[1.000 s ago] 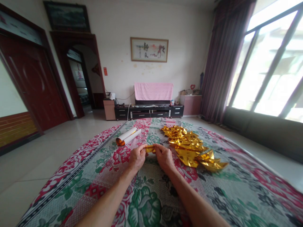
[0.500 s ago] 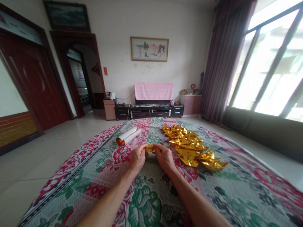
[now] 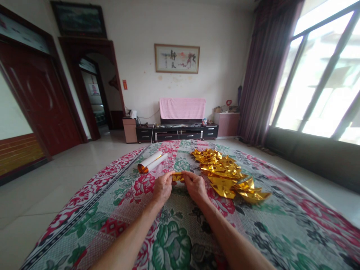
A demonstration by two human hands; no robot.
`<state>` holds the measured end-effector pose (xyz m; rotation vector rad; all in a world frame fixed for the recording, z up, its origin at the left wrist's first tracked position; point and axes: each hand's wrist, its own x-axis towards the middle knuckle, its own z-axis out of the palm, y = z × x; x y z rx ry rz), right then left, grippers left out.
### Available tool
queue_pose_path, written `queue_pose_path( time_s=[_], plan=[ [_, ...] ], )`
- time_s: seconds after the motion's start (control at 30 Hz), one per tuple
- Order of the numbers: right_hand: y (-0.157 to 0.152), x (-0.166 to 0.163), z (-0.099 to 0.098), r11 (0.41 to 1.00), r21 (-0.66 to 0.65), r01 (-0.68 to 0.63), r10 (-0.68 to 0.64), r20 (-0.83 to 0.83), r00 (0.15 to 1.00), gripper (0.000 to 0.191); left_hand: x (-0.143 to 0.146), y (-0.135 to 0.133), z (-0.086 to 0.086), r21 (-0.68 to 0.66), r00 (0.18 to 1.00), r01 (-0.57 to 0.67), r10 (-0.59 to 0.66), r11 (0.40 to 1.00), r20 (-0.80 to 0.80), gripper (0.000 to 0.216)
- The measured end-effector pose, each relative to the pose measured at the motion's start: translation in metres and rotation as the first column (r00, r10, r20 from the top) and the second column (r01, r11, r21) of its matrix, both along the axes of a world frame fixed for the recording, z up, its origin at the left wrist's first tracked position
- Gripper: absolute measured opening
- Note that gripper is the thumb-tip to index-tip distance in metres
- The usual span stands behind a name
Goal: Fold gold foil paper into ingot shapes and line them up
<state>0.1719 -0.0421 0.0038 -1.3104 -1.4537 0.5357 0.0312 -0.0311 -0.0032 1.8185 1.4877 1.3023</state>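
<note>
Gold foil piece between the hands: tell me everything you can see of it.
The gold foil piece is small, shiny and metallic-looking, and it is creased into a narrow strip lying roughly level. The left hand pinches its left end and the right hand its right end, so only the middle shows. It is low over the flowered cloth, but contact cannot be told. It is apart from the pile of folded gold pieces to its right.

Gold foil piece (image 3: 177, 177) between left hand (image 3: 162, 187) and right hand (image 3: 197, 186)
</note>
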Motion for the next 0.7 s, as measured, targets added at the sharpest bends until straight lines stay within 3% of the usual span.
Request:
queue_pose_path(
  time_s=[0.7],
  plan=[
    [0.0029,0.0009,-0.0030,0.999,0.007,-0.039,0.040,-0.047,0.998,0.036,-0.0010,0.0030,-0.0027,-0.032,0.995,0.064,-0.061,0.997,0.084,0.032]
  ],
)
